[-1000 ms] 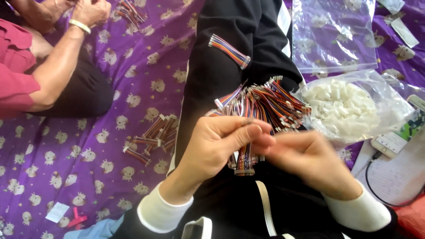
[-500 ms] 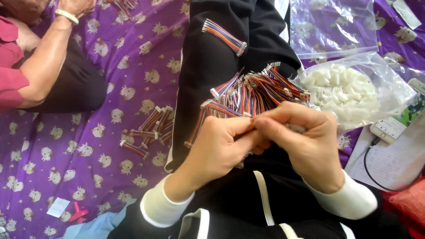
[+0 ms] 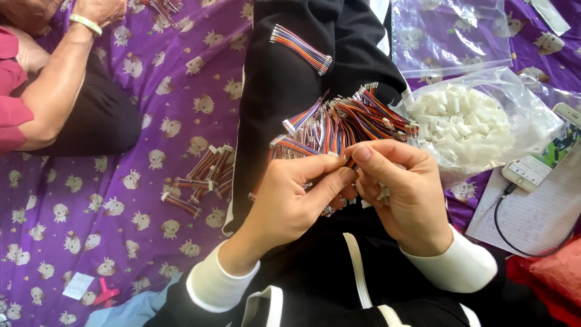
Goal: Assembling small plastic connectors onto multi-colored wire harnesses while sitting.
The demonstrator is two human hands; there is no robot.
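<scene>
To the right of the lap, a clear plastic bag (image 3: pixel 532 115) of small white plugs (image 3: pixel 463 121) lies on the purple sheet (image 3: pixel 121 242), with an empty flat clear bag (image 3: pixel 451 33) behind it. A small white label (image 3: pixel 78 285) lies at lower left. Over the black trousers, the left hand (image 3: pixel 290 200) and right hand (image 3: pixel 402 194) are both curled, fingertips pinching striped wires from the bundle of coloured wires (image 3: pixel 345 124) on the lap.

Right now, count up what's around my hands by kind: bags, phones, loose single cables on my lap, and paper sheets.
Clear plastic bags: 2, an empty flat one and one filled with small white plastic connectors
White smartphones: 1
Separate multicoloured ribbon cables on the black lap: 1
White paper sheets: 1
Total: 5
</scene>
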